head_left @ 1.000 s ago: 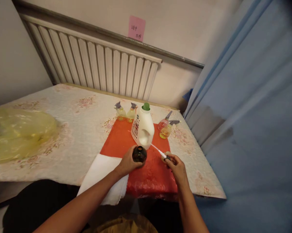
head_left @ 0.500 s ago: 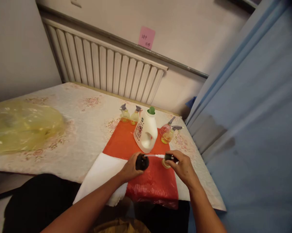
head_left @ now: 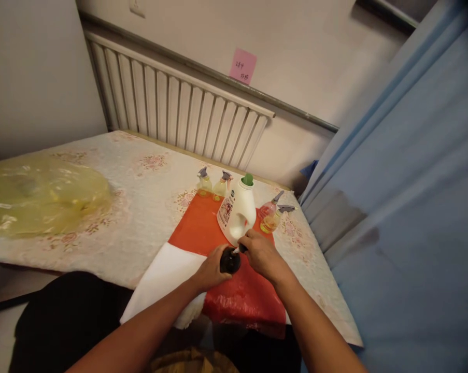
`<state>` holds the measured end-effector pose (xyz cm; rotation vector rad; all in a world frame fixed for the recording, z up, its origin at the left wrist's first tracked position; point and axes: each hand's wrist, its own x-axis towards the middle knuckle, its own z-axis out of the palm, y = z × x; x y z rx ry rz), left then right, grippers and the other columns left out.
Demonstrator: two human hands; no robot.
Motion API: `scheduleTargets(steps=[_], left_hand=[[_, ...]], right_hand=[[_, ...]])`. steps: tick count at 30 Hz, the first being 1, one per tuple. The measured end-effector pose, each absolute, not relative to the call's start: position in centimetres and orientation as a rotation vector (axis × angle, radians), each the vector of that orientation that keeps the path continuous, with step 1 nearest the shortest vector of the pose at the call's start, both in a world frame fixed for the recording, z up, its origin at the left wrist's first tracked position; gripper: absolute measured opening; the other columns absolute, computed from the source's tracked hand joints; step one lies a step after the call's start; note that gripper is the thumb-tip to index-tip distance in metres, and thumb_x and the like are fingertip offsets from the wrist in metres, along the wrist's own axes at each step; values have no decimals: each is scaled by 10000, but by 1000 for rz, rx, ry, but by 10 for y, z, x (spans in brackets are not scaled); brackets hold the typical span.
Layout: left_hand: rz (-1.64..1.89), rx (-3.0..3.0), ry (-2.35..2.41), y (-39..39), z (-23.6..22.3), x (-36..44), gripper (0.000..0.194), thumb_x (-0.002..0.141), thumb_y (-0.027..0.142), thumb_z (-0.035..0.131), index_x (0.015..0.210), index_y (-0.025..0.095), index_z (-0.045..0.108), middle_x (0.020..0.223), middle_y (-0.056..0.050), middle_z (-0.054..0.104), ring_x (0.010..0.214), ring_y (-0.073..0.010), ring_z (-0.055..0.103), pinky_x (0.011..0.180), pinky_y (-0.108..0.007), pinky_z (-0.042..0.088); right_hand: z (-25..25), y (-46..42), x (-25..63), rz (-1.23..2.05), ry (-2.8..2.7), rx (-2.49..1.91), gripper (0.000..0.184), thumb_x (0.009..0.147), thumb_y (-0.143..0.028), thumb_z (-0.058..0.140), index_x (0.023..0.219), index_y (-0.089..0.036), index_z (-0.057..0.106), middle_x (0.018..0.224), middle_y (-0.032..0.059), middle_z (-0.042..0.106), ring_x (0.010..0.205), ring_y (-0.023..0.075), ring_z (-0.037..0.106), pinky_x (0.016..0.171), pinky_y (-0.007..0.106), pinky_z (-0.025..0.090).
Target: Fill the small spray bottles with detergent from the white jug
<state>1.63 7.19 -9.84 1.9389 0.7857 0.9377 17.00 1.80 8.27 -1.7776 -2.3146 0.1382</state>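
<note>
My left hand (head_left: 210,269) is wrapped round a small dark bottle (head_left: 229,261) standing on the red sheet (head_left: 234,295). My right hand (head_left: 260,254) is closed on a pump top with a thin white tube (head_left: 237,249), held right above the dark bottle's mouth. Only a short piece of the tube shows. Just behind both hands stands a large white jug with a green cap (head_left: 238,211).
Two small spray bottles (head_left: 212,184) of yellow liquid stand behind the jug, two more (head_left: 272,216) to its right. A white cloth (head_left: 167,277) hangs over the near table edge. A yellow plastic bag (head_left: 39,194) lies at left. A blue curtain (head_left: 405,207) hangs close on the right.
My right hand has moved left with the pump top, bringing its tube from beside the dark bottle to over its mouth. The left hand stayed on the bottle.
</note>
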Motion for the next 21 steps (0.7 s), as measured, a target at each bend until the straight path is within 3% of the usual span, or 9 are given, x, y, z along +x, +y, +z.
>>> scheduleTargets(steps=[7, 13, 16, 19, 21], left_hand=[[960, 1964, 761, 74, -105, 17, 824, 605, 225, 784, 1334, 220, 402, 1303, -109, 546, 1208, -319, 524, 1050, -473, 414], [945, 1968, 785, 74, -109, 18, 850, 615, 221, 777, 1362, 220, 371, 1338, -126, 515, 1240, -326, 505, 1072, -496, 399], [944, 1961, 784, 74, -109, 17, 857, 611, 222, 782, 1364, 229, 375, 1347, -126, 511, 1251, -331, 500, 1082, -501, 392], [957, 1954, 776, 73, -110, 17, 838, 620, 226, 780, 1362, 222, 389, 1340, -124, 520, 1243, -326, 511, 1081, -489, 399], [956, 1955, 782, 73, -110, 17, 834, 615, 218, 779, 1357, 211, 397, 1337, -128, 523, 1243, -328, 512, 1081, -491, 398]], right_hand=[[45, 31, 162, 273, -2257, -1742, 372, 731, -10, 613, 1024, -230, 680, 931, 35, 679, 867, 189, 631, 765, 266, 437], [30, 31, 167, 354, -2098, -1729, 553, 718, -42, 656, 1240, -220, 626, 1104, 74, 697, 1000, 224, 644, 895, 329, 475], [21, 28, 174, 406, -1978, -1733, 648, 703, -93, 690, 1328, -217, 571, 1112, 72, 700, 963, 219, 659, 889, 351, 504], [8, 23, 182, 557, -1734, -1685, 635, 676, -151, 714, 1298, -224, 605, 1048, 50, 718, 878, 209, 673, 843, 363, 535], [0, 21, 185, 626, -1638, -1634, 563, 667, -173, 714, 1225, -225, 659, 1056, 49, 725, 918, 219, 676, 864, 371, 535]])
